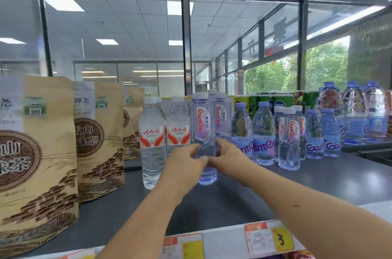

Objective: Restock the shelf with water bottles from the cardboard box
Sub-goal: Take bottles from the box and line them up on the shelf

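A clear Ganten water bottle [203,123] with a white cap stands upright on the dark grey shelf top [233,199]. My left hand [184,165] grips its lower body from the left. My right hand [228,157] holds it from the right, fingers curled round it. More Ganten bottles [221,118] stand right behind it. To its left stand two bottles with red-and-white labels [151,144]. The cardboard box is not in view.
Tall kraft tea pouches [42,152] fill the shelf's left side. Smaller Ganten bottles [288,137] and blue-capped ones [263,133] stand at the right, with large blue jugs [356,110] and green cans [277,99] farther back. Price tags [267,239] line the front edge.
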A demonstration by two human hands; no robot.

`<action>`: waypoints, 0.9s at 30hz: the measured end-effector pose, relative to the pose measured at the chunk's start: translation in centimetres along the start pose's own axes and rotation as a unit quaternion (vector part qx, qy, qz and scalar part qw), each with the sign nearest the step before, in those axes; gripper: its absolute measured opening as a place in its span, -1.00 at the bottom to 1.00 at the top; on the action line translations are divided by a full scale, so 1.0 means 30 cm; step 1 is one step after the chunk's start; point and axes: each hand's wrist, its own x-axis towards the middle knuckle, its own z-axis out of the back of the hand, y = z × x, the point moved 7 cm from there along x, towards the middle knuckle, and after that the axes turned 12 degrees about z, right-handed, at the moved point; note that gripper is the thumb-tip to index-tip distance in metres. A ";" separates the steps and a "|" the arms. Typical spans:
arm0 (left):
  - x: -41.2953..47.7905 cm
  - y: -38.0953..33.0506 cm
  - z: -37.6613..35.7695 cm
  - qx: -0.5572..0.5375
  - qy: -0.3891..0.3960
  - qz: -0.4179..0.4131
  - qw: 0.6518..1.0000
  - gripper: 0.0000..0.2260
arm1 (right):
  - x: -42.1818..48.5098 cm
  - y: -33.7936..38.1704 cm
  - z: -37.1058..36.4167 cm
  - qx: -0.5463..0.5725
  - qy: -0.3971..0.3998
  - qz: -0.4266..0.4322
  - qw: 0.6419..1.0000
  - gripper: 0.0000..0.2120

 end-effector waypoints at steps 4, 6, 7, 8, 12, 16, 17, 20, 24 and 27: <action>0.004 0.021 0.000 0.044 -0.003 0.000 0.999 -0.76 | 0.001 0.012 0.003 -0.019 0.009 -0.013 1.000 -0.72; 0.006 0.025 0.002 0.039 -0.008 -0.003 0.999 -0.74 | -0.008 0.025 0.004 -0.024 0.007 -0.022 0.999 -0.68; 0.007 0.026 0.002 0.035 -0.009 -0.007 0.999 -0.73 | -0.012 0.025 0.002 -0.023 0.007 -0.025 0.999 -0.62; 0.007 0.027 0.001 0.032 -0.009 -0.011 0.999 -0.72 | -0.018 0.031 0.002 -0.022 0.006 -0.026 0.999 -0.55; 0.001 0.027 -0.007 0.023 0.002 -0.004 1.000 -0.68 | -0.038 0.049 0.007 -0.042 0.013 -0.022 0.999 -0.39; -0.041 0.005 -0.021 0.003 0.000 0.008 1.000 -0.83 | -0.099 0.081 0.046 -0.043 0.000 -0.009 0.999 -0.40; -0.055 -0.007 -0.027 -0.007 0.000 0.008 1.000 -0.75 | -0.123 0.083 0.063 -0.043 -0.009 -0.011 0.999 -0.37; -0.143 -0.052 -0.066 -0.022 0.009 0.005 1.000 -0.86 | -0.235 0.090 0.124 -0.030 -0.034 -0.003 0.999 -0.38; -0.314 -0.072 -0.142 -0.063 0.017 0.007 0.998 -0.68 | -0.493 0.097 0.250 -0.005 -0.069 0.035 0.997 -0.54; -0.485 -0.037 -0.233 -0.121 0.026 0.024 0.992 -0.77 | -0.747 0.060 0.360 0.016 -0.109 0.045 0.993 -0.63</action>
